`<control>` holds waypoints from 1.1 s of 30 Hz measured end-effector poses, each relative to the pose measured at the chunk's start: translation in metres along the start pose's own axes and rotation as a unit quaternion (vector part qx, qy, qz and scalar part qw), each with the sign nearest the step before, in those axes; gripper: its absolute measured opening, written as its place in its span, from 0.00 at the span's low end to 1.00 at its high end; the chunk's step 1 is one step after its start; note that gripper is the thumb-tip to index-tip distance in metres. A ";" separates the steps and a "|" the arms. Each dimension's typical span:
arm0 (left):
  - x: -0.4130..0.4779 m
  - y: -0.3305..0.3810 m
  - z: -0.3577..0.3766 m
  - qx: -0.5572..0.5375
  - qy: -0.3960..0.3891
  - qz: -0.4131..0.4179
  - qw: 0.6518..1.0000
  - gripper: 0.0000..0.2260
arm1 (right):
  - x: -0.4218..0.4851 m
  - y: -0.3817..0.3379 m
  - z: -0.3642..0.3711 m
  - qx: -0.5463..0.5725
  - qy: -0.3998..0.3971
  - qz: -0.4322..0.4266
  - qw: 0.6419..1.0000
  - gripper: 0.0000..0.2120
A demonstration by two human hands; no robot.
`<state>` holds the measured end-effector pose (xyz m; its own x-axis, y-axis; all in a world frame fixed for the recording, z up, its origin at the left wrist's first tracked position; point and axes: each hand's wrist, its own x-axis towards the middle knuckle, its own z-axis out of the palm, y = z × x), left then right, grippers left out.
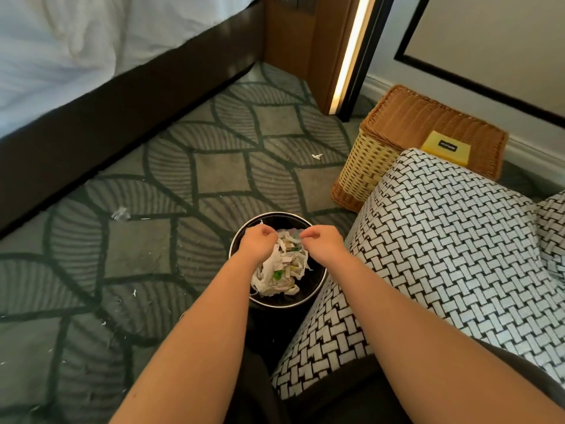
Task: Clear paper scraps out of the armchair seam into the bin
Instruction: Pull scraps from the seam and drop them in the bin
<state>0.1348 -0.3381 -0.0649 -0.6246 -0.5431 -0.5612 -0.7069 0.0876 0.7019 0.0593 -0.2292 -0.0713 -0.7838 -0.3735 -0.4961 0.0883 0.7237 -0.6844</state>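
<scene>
Black bin point(284, 306) upright on carpet point(214, 166), mouth up, tight beside armchair point(443, 240) front corner, likely to keep the carry short. Paper scraps point(281, 270) heaped inside, strips tangled, no shared axis. Left hand point(256, 240) and right hand point(321, 240) over mouth, fingers curled downward; whether either pinches a scrap, cannot tell.

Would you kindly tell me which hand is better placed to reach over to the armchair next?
The right hand, probably: it hovers over the right side of the bin, beside the armchair, while the left hand is over the far side, toward the carpet.
</scene>
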 end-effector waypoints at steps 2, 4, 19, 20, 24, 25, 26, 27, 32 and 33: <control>-0.014 0.004 0.001 0.006 -0.003 0.025 1.000 0.12 | -0.012 -0.005 -0.010 0.005 -0.007 -0.017 1.000 0.12; -0.032 0.009 0.003 0.021 -0.009 0.055 0.998 0.12 | -0.028 -0.011 -0.023 0.008 -0.013 -0.036 0.999 0.13; -0.185 0.078 0.014 0.000 -0.072 0.184 0.980 0.11 | -0.174 -0.014 -0.153 0.010 0.024 -0.139 0.990 0.09; -0.194 0.084 0.014 0.003 -0.079 0.194 0.978 0.11 | -0.180 -0.012 -0.159 0.015 0.025 -0.140 0.990 0.09; -0.243 0.112 0.030 0.033 -0.116 0.257 0.959 0.11 | -0.226 0.011 -0.198 0.022 0.048 -0.150 0.987 0.09; -0.254 0.118 0.038 0.040 -0.128 0.268 0.954 0.10 | -0.239 0.019 -0.209 0.013 0.053 -0.155 0.986 0.10; -0.264 0.123 0.045 0.044 -0.143 0.274 0.950 0.10 | -0.249 0.028 -0.217 0.009 0.057 -0.159 0.986 0.10; -0.274 0.128 0.055 0.043 -0.165 0.279 0.945 0.10 | -0.260 0.039 -0.227 0.009 0.067 -0.157 0.985 0.10; -0.320 0.140 0.105 0.085 -0.258 0.321 0.908 0.12 | -0.309 0.100 -0.260 -0.010 0.114 -0.120 0.986 0.11; -0.329 0.140 0.117 0.096 -0.273 0.328 0.899 0.12 | -0.320 0.116 -0.265 -0.011 0.126 -0.109 0.986 0.11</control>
<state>0.2027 -0.0501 0.1664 -0.9609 0.1649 -0.2222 -0.1382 0.4099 0.9016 0.1575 0.1277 0.1499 -0.9107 -0.3679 -0.1878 -0.1104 0.6550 -0.7475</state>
